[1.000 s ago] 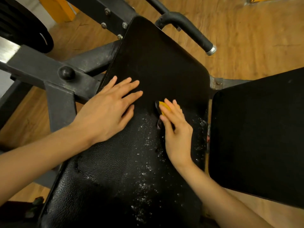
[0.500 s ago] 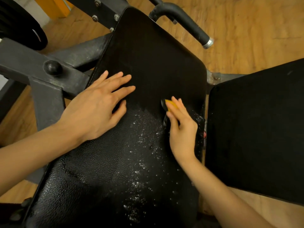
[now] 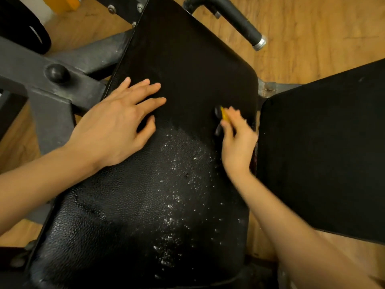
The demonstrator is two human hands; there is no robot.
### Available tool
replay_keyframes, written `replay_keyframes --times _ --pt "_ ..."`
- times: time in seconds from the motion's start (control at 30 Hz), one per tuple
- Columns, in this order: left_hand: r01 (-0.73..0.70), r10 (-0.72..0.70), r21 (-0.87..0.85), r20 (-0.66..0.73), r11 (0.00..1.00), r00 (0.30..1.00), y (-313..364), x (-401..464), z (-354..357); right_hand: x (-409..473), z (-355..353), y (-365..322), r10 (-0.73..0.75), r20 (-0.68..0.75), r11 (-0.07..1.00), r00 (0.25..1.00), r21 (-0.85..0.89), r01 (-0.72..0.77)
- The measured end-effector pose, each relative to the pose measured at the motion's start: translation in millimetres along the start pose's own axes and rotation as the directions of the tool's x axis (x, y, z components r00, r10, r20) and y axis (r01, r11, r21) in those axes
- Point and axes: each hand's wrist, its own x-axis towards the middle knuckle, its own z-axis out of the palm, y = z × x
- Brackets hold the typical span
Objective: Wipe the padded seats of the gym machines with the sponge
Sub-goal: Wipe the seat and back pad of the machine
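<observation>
The right hand [image 3: 237, 142] holds the yellow sponge [image 3: 225, 116] under curled fingers, pressed to the black padded seat [image 3: 187, 69] near its right edge. The left hand [image 3: 116, 130] lies flat, fingers spread, on the seat's left side; white foam specks [image 3: 179, 163] lie between them.

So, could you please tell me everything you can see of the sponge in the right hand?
Only a sliver of the sponge shows: a yellow body with a darker layer on its left edge, which looks like a scouring side. The right hand covers the rest, fingers laid over it and thumb at its near side, pressing it to the black padded seat near the right edge. It sits just past the foam flecks. Motion blur hides its shape and texture.
</observation>
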Motion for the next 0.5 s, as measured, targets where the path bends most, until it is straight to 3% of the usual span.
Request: replay_keyframes --times 0.1,0.33,0.5 --pt "0.009 -0.009 0.003 -0.002 1.000 1.000 -1 -1 -1 42 13 -1 0.082 -0.062 0.993 0.995 -0.074 -0.087" --pt "-0.002 0.002 0.012 -0.014 1.000 1.000 -1 0 1 -43 -29 21 -0.159 0.184 0.927 0.970 -0.309 0.211" --pt "-0.004 0.004 -0.002 -0.016 1.000 1.000 -1 0 2 41 -8 13 -0.042 0.124 0.895 0.991 -0.437 0.093"
